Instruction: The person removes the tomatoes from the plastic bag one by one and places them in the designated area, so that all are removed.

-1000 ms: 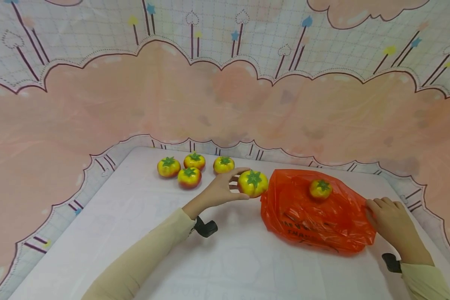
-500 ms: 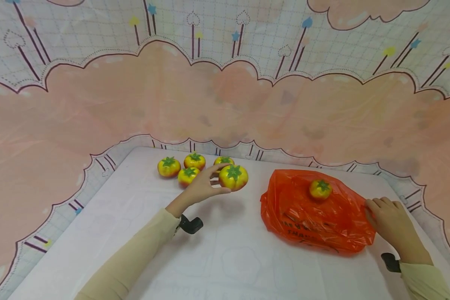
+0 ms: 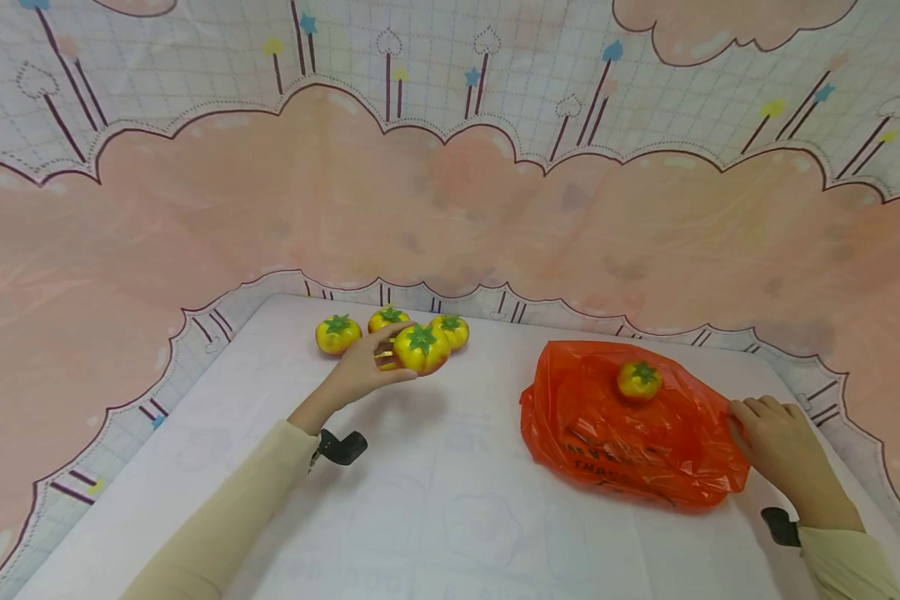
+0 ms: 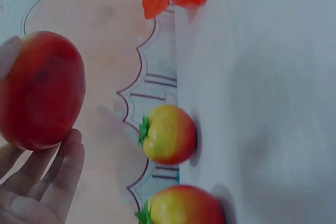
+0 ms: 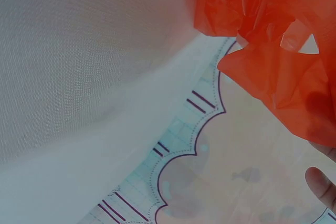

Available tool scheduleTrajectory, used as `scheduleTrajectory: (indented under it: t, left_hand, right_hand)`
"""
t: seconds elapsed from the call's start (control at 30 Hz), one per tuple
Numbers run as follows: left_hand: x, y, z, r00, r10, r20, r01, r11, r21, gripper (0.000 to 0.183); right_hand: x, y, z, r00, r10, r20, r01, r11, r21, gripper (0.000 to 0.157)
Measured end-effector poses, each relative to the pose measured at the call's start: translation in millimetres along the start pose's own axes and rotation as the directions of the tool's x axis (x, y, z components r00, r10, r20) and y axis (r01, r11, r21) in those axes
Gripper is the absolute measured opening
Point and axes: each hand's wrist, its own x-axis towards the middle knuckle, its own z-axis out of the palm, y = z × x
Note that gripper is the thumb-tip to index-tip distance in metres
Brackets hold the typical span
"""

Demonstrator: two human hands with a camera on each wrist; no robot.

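My left hand (image 3: 356, 371) holds a yellow-and-red tomato (image 3: 422, 350) between thumb and fingers, raised above the white table. The left wrist view shows the red underside of this tomato (image 4: 44, 90). Behind it stand more tomatoes, one at the left (image 3: 337, 335) and one at the right (image 3: 452, 331); my fingers mostly hide another. At the right, my right hand (image 3: 783, 454) pinches the edge of a red plastic bag (image 3: 607, 433). A single tomato (image 3: 640, 381) lies on the red plastic. In the right wrist view the bag's edge (image 5: 294, 93) hangs by my fingertips (image 5: 319, 184).
A white cloth covers the table (image 3: 420, 517). Behind it rises a pink backdrop (image 3: 457, 217) with drawn scallops and candles. Black wrist devices sit at my left cuff (image 3: 342, 447) and right cuff (image 3: 780, 527).
My left hand has moved left with the tomato, away from the bag and in front of the other tomatoes. My right hand has stayed on the bag's edge.
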Motion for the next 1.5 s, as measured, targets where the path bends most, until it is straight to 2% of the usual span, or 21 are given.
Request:
scheduleTrajectory:
  t: [0.13,0.4,0.7,0.83,1.07,1.3,1.5]
  left_hand:
    - [-4.6,-10.5,-14.5,0.999,-0.039,-0.022,0.039,0.999,-0.012,0.078]
    - [-15.2,-33.3,-39.6,0.994,-0.024,-0.107,0.023,1.000,-0.012,0.074]
    - [-25.4,-59.2,-56.9,0.988,-0.067,-0.140,0.068,0.998,0.004,0.076]
    - [-27.8,-66.6,-62.7,0.986,-0.095,-0.136,0.098,0.995,0.015,0.077]
    - [-28.6,-82.4,-68.2,0.988,-0.102,-0.113,0.099,0.995,-0.031,0.074]
    - [-26.1,-93.4,-69.9,0.985,-0.157,-0.076,0.155,0.987,-0.030,0.075]
    - [-24.9,-101.7,-71.5,0.979,-0.197,-0.044,0.194,0.979,-0.060,0.076]
  right_hand:
    - [-0.3,-0.5,0.8,1.000,0.007,0.014,-0.007,1.000,-0.012,0.027]
    - [-0.7,1.4,0.3,1.000,0.000,0.005,0.000,1.000,-0.007,0.028]
    - [-0.8,1.1,-0.6,1.000,0.010,0.018,-0.010,1.000,-0.001,0.027]
    - [-1.8,1.3,-0.5,1.000,0.006,0.024,-0.007,1.000,0.010,0.027]
    - [-1.9,1.1,0.7,0.999,0.020,0.032,-0.020,1.000,0.014,0.026]
    - [-1.2,2.0,2.8,1.000,-0.005,-0.023,0.005,1.000,-0.015,0.027]
    - [-1.4,2.3,3.4,1.000,0.015,0.010,-0.015,1.000,-0.016,0.027]
